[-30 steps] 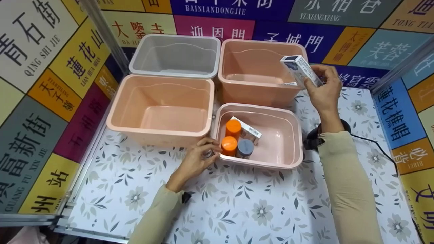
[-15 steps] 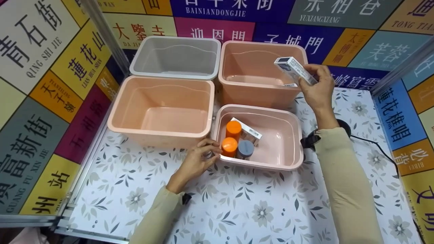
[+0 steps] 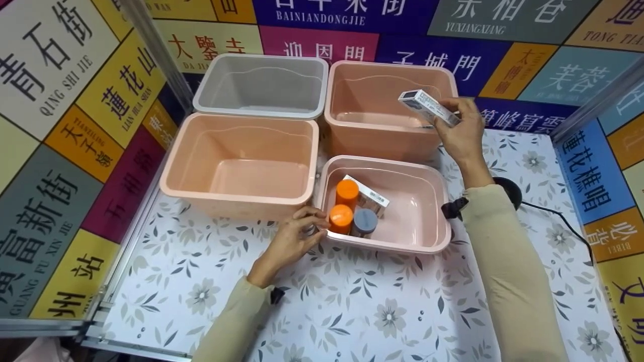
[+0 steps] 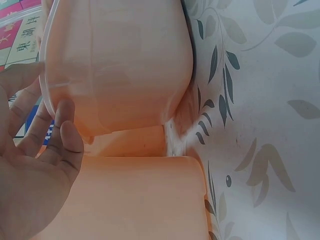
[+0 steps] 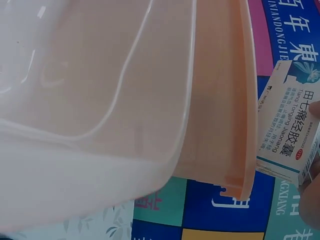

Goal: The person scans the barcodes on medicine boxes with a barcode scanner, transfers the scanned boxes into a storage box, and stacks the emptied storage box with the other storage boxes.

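Right hand (image 3: 462, 134) has shifted leftward, pinching a box (image 3: 428, 107).

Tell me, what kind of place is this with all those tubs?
It's probably a small indoor work booth. Its table has a flowery cover, colourful panels with big Chinese characters stand around it, and metal posts rise at the corners.

Colourful wall panels (image 3: 468, 20) bearing characters, metal corner post (image 3: 159, 53), floral-patterned table covering (image 3: 352, 306)

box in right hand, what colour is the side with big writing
The box is mostly white there, with blue-green accents; clearest in the right wrist view.
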Action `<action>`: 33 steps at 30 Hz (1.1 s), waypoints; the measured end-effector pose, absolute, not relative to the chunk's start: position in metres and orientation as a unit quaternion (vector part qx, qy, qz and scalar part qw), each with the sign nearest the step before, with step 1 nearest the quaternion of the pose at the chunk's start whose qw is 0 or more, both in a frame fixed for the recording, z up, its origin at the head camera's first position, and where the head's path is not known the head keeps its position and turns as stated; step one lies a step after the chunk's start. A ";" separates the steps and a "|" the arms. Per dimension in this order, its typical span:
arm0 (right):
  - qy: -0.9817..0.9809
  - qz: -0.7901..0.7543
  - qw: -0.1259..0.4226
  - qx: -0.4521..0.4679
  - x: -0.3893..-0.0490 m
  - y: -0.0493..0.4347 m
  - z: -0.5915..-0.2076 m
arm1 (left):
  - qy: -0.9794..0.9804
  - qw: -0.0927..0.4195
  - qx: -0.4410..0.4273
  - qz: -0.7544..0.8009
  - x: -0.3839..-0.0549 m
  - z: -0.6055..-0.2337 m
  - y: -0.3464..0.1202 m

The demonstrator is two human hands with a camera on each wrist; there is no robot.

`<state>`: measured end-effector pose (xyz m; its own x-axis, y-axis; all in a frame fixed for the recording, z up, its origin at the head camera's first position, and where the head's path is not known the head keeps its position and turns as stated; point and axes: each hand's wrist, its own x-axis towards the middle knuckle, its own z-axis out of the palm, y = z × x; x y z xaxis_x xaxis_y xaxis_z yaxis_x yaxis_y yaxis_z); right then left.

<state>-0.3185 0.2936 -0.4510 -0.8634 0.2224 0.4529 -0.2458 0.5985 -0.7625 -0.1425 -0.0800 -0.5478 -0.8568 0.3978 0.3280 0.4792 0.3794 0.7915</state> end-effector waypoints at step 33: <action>-0.906 0.359 0.208 0.084 -0.337 0.271 -0.461 | -0.828 0.025 -0.253 -0.501 -0.140 -0.546 -0.080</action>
<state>-0.3370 0.2708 -0.4610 -0.8992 -0.0027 0.4375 -0.3020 0.7274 -0.6162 -0.1404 -0.0804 -0.5464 -0.8707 0.3942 0.2942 0.4435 0.3708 0.8160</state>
